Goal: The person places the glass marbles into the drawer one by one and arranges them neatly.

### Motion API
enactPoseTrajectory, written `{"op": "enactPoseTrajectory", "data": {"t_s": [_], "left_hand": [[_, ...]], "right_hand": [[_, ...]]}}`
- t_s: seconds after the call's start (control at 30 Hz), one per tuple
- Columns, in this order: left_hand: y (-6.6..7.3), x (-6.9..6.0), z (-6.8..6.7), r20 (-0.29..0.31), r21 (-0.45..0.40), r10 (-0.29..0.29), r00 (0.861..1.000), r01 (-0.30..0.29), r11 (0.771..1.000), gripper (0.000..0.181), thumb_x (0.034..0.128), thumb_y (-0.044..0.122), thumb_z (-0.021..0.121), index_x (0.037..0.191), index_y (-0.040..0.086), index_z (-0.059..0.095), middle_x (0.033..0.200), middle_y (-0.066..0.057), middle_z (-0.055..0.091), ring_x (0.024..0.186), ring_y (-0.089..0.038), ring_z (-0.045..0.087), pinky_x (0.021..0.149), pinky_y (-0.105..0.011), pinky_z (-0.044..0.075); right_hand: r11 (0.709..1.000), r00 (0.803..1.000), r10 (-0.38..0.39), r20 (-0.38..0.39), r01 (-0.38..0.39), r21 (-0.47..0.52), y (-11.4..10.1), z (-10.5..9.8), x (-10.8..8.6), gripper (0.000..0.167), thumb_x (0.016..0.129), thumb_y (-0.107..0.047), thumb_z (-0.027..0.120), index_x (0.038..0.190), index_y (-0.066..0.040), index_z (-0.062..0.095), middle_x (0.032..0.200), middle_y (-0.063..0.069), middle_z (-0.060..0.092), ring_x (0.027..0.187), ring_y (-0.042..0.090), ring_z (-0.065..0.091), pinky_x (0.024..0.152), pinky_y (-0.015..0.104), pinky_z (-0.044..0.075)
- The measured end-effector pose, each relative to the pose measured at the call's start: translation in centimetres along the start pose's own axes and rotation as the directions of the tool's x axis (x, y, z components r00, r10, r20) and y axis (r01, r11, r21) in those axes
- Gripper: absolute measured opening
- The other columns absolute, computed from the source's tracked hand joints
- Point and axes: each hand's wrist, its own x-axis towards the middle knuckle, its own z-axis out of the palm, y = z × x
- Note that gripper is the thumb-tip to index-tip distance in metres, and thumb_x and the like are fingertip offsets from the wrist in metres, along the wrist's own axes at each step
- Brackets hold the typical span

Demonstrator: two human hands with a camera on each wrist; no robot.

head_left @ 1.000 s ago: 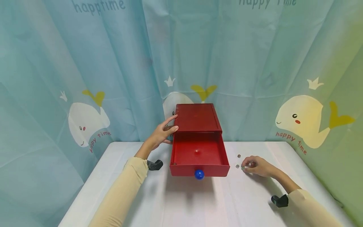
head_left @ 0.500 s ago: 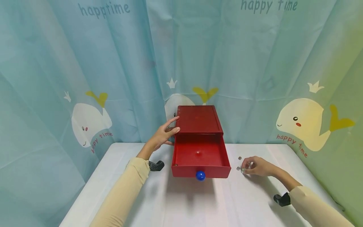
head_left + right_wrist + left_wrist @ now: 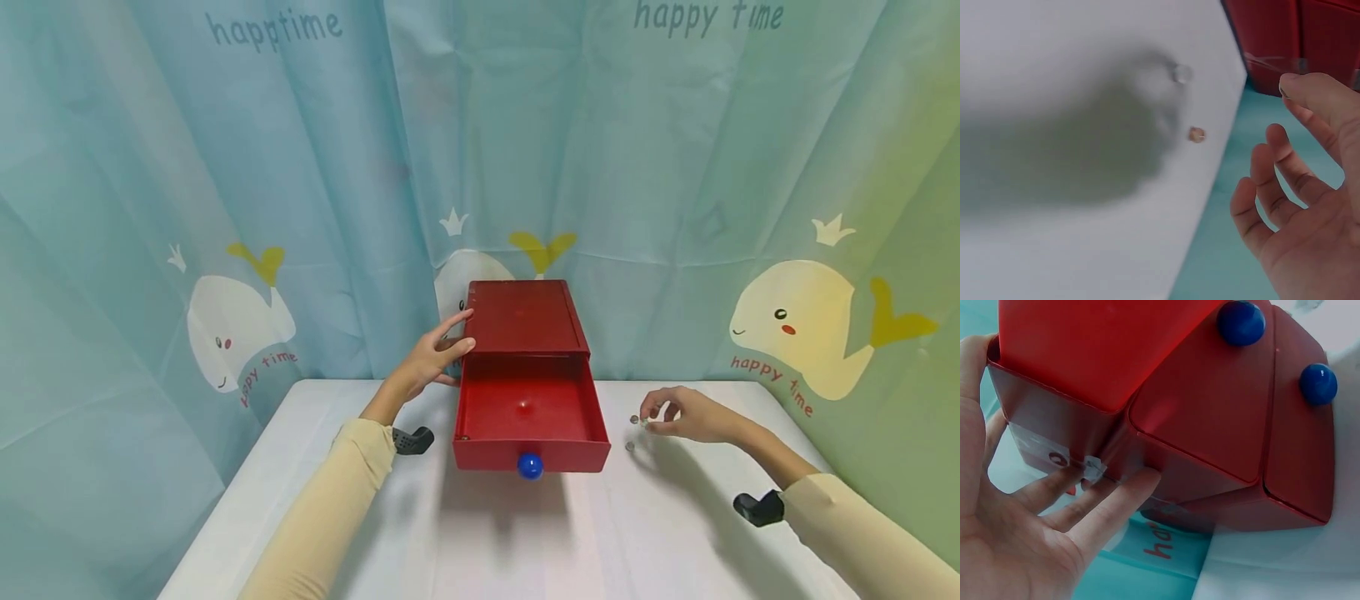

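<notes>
Likely light and stiff, best edge-held, a small piece [image 3: 644, 423] is pinched at the drawer's [image 3: 491, 455] three o'clock by the right hand [image 3: 690, 415]; the left hand [image 3: 423, 363] is splayed.

Red drawer unit [image 3: 525, 317] at left hand [image 3: 426, 362]: smooth, semi-gloss, plastic-looking; clear tape [image 3: 1093, 467] there. Blue knob [image 3: 530, 467] between hands: glossy. Small pieces [image 3: 630, 447] near right hand [image 3: 686, 415]: metallic-looking. Curtain [image 3: 637, 167] beyond hands: creased cloth.

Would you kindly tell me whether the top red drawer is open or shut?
Open: the drawer juts out from the red cabinet, its interior visible.
</notes>
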Motion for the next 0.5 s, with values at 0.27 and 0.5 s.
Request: {"op": "enactPoseTrajectory", "data": {"t_s": [0.27,0.5], "left_hand": [[0.0,0.0,0.0,-0.005,0.005,0.007,1.000,-0.007,1.000,0.062,0.1010,0.035,0.063,0.158,0.040,0.038,0.153,-0.018,0.049,0.138,-0.037,0.050,0.086,-0.056,0.059],[-0.1,0.1,0.1,-0.005,0.010,0.006,1.000,-0.006,1.000,0.062,0.1009,0.036,0.063,0.158,0.041,0.038,0.152,-0.017,0.050,0.137,-0.036,0.051,0.086,-0.055,0.059]], "right_hand": [[1.000,0.999,0.017,-0.038,-0.017,0.006,-2.2,-2.5,0.1,0.010,0.093,-0.015,0.076,0.101,-0.013,0.070,0.097,-0.003,0.067,0.082,0.015,0.061,0.068,0.028,0.054],[1.000,0.997,0.028,-0.074,-0.028,0.006,-3.8,-4.6,0.1,0.010,0.093,-0.016,0.077,0.102,-0.015,0.071,0.099,-0.002,0.068,0.080,0.012,0.060,0.065,0.026,0.053]]}}
